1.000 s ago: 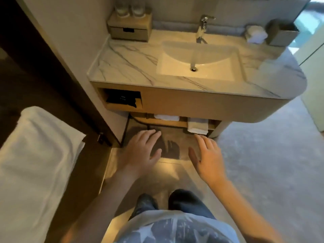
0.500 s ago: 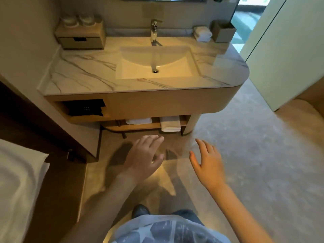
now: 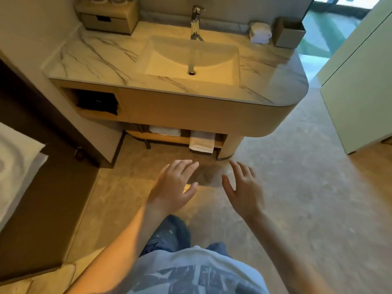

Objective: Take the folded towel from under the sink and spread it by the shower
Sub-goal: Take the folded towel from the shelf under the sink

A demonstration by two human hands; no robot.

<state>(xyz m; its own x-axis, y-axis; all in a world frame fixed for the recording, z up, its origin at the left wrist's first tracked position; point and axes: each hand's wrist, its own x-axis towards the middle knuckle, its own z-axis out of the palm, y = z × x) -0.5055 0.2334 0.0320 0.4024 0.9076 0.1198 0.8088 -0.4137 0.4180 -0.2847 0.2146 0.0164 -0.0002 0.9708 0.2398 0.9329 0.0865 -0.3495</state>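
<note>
Hands both empty, fingers spread: left hand [image 3: 176, 183], right hand [image 3: 244, 192], over the floor [image 3: 297, 187]. Folded towel [image 3: 201, 143] at 12 o'clock, overhanging shelf [image 3: 165, 138] edge under sink [image 3: 161, 60]; second white towel [image 3: 164, 130] at 11 o'clock.

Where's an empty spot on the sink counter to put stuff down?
The marble between the wooden drawer box and the basin is bare, as is the rounded front-right corner. The back right is crowded: a rolled white cloth beside a grey box.
</note>
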